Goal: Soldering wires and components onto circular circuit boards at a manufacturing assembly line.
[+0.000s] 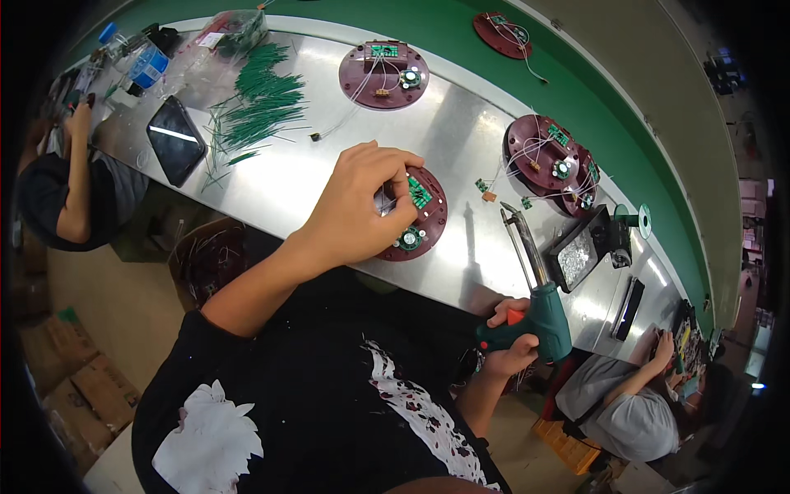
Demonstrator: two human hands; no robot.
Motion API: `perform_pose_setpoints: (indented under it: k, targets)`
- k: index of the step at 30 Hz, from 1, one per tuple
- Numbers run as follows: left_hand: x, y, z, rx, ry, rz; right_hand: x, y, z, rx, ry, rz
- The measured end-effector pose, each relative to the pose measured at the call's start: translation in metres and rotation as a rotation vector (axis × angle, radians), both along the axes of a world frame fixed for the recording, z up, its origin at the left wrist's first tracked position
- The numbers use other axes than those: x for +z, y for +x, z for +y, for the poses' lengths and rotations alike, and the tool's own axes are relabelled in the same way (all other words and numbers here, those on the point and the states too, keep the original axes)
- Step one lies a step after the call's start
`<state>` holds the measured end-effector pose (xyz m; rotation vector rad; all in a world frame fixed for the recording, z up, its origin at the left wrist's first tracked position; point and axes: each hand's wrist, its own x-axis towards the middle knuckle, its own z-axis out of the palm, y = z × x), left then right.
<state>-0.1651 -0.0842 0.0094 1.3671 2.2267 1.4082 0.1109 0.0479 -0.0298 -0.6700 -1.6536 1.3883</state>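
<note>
My left hand is over a round maroon plate, its fingers curled close to a green circuit board. What its fingertips pinch, if anything, is too small to make out. A round green-rimmed part sits on the same plate, below the board. My right hand is closed around the handle of a green soldering gun with a red trigger. The gun's tip points up and away from me, to the right of the plate and apart from it.
Another maroon plate with wires lies farther back; stacked ones are at the right. Green wires spread beside a black phone. A black tray and a spool stand rightward. People work on both sides.
</note>
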Motion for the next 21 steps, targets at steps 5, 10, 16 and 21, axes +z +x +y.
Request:
perform_pose_setpoints:
  k: [5,10,16,21]
  targets:
    - [-0.004,0.006,-0.001,0.022,0.046,0.096,0.020,-0.014,-0.015,0.029,0.076,-0.121]
    - [0.005,0.004,-0.002,-0.017,-0.029,0.113,0.010,-0.018,-0.026,0.112,-0.009,-0.147]
    - [0.008,0.003,-0.003,-0.040,-0.063,0.104,0.007,-0.018,-0.024,0.170,0.027,-0.191]
    - [0.007,0.002,-0.003,-0.040,-0.062,0.088,0.004,-0.015,-0.024,0.155,0.050,-0.184]
